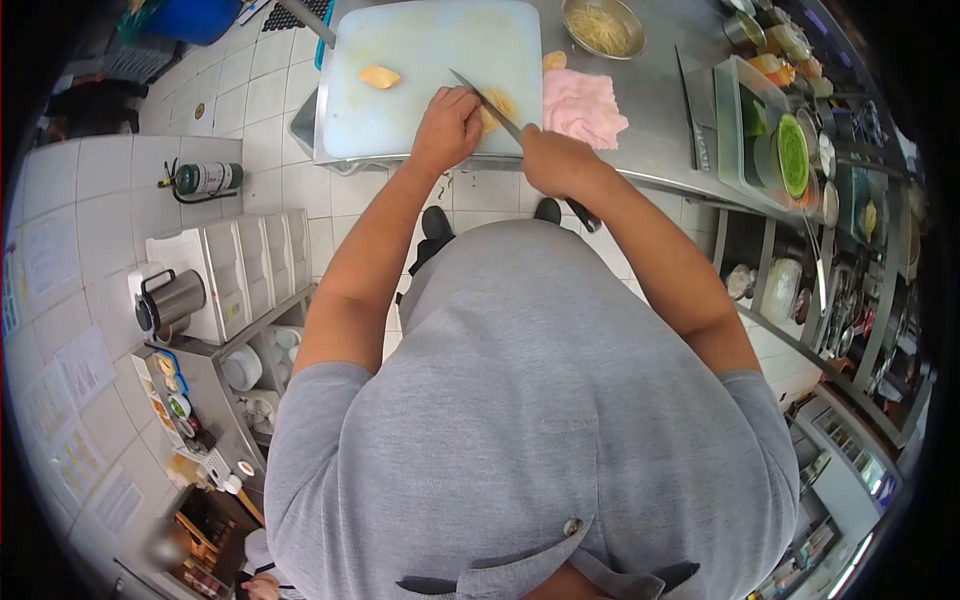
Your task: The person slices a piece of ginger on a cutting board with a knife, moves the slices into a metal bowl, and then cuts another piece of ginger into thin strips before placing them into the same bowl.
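My right hand (562,162) is wrapped round the handle of a kitchen knife (497,112), its blade angled up and left across the white cutting board (430,30). Close on the blade's left side, my left hand (447,128) presses down with curled fingers; whatever lies beneath them is hidden. Thin pale-yellow strips (500,105) lie in a small heap at the blade's right side. Farther left on the board rests a peeled yellowish piece of food (379,77).
Right of the board lie a crumpled pink cloth (582,105) and another yellowish piece (554,61). A metal bowl (603,27) holds pale strips. A second long knife (690,110) lies near a clear plastic tub (728,130). A fire extinguisher (205,178) is at the left wall.
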The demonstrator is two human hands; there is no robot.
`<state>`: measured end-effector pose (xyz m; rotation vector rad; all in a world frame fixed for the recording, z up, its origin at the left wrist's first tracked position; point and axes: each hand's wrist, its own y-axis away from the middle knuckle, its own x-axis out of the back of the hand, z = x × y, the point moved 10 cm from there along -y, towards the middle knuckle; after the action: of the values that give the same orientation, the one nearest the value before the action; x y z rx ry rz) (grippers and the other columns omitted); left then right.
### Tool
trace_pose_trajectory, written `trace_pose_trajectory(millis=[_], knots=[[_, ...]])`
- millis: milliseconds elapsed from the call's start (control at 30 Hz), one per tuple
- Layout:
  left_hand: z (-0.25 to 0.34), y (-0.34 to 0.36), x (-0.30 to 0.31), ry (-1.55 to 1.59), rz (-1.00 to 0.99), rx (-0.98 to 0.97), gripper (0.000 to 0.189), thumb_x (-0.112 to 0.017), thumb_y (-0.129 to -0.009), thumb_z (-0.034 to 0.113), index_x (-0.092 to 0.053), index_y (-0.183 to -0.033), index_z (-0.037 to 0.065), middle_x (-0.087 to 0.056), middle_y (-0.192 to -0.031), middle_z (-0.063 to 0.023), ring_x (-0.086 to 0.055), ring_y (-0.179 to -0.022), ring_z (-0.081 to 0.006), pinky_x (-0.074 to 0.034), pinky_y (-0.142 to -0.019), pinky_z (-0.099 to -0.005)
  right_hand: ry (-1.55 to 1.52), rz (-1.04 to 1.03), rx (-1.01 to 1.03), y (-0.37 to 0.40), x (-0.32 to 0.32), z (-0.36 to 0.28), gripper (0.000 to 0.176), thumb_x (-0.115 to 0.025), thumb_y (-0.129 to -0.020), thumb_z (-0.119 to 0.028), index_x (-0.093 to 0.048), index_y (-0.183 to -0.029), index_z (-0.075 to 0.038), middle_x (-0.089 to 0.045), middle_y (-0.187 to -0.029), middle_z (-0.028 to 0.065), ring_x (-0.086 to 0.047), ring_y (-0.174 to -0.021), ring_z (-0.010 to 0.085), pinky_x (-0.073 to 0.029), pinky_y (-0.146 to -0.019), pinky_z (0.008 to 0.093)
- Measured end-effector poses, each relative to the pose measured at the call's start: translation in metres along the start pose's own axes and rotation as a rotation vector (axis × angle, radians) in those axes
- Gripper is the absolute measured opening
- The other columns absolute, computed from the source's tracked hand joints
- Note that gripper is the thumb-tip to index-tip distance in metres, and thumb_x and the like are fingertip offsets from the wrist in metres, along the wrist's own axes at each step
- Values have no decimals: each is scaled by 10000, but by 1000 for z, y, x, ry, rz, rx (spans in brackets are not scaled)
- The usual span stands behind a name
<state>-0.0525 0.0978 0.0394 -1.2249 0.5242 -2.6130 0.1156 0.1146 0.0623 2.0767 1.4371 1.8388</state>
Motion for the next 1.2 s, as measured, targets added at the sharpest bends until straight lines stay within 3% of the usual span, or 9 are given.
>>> trace_pose_trajectory(millis=[200, 400, 500, 567, 700, 733, 1000, 1200], knots=[[4, 9, 7, -8, 90, -37, 150, -683, -929, 15, -705, -1077, 8, -715, -1149, -163, -634, -1096, -403, -544, -1012, -495, 3, 67, -27, -5, -42, 7, 300, -516, -1063, -74, -581, -1309, 86, -797, -1134, 351, -799, -1075, 514, -615, -951, 613], [-2, 9, 2, -22, 39, -52, 176, -685, -918, 48, -705, -1091, 20, -693, -1107, -124, -623, -1087, -373, -543, -1015, -487, 66, -37, -4, -7, -3, -3, 306, -531, -1071, -104, -574, -1294, 102, -793, -1134, 361, -791, -1094, 529, -604, -978, 624], [2, 14, 6, -6, 101, -53, 178, -682, -916, 48, -712, -1090, 20, -691, -1100, -125, -622, -1069, -375, -546, -1007, -486, 89, -36, -10, 2, -30, 3, 330, -552, -1065, -127, -567, -1304, 100, -787, -1142, 375, -786, -1106, 539, -593, -996, 635], [0, 14, 1, -10, 37, -26, 225, -677, -916, 30, -725, -1133, -3, -722, -1168, -147, -651, -1134, -384, -555, -1060, -477, 31, 13, -60, -2, -46, 10, 326, -554, -1066, -127, -562, -1301, 99, -783, -1148, 378, -782, -1109, 544, -590, -996, 642], [4, 14, 2, -6, 28, -65, 209, -677, -913, 31, -721, -1114, -5, -720, -1156, -145, -648, -1118, -384, -556, -1045, -476, 61, 16, 29, -23, -14, 1, 306, -552, -1059, -118, -582, -1278, 94, -781, -1155, 377, -781, -1115, 538, -591, -986, 636], [2, 13, 3, -2, 35, -41, 202, -678, -911, 29, -718, -1105, -5, -718, -1149, -144, -646, -1109, -383, -556, -1038, -476, 63, -63, -6, -9, 3, -10, 301, -550, -1056, -112, -590, -1272, 94, -781, -1155, 380, -782, -1119, 534, -593, -990, 631], [0, 14, 2, -7, 62, -35, 190, -678, -906, 25, -710, -1091, -1, -701, -1105, -150, -636, -1075, -383, -555, -1017, -482, 18, 36, -52, -7, -46, 10, 321, -587, -1065, -123, -563, -1306, 87, -790, -1134, 362, -788, -1093, 532, -596, -984, 632], [-3, 9, 5, -23, 54, -18, 204, -673, -912, 48, -731, -1105, 21, -698, -1115, -122, -634, -1081, -369, -550, -1022, -489, 99, -51, 7, 0, -8, -1, 296, -555, -1062, -103, -581, -1291, 82, -791, -1158, 355, -794, -1094, 515, -603, -964, 626]])
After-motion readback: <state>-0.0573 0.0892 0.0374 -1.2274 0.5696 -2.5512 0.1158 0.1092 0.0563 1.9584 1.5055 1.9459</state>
